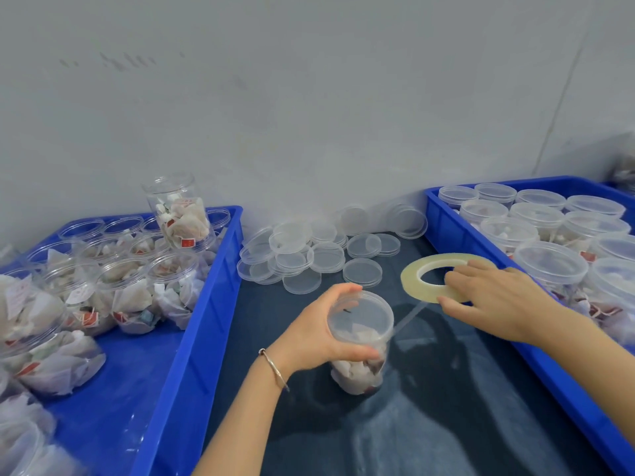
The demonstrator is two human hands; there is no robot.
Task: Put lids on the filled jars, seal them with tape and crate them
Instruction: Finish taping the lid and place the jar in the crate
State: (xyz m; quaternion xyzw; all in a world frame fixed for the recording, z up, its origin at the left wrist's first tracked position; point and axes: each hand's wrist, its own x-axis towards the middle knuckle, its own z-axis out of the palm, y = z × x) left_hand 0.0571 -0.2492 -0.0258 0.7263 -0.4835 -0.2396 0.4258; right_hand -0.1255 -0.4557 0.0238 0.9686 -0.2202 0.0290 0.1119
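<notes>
right now you're on the taping step: left hand [319,333] wrapped round the lidded jar [360,341] at frame center, right hand [494,297] pinching the tape roll [417,269], strip running to the lid. next, i'd say, turn jar w/ steady tension.

Single head-mounted wide-angle view, looking forward and steeply down from above the dark surface [429,407], close to the work. The wall [309,97] fills the upper half, toward 12 o'clock. Both forearms enter from 6 o'clock; the left hand [319,331] sits near centre, the right hand [494,297] toward 3 o'clock. Blue crates flank the frame at 9 o'clock [192,321] and 3 o'clock [481,269]. Straight edges bow near the borders.
</notes>
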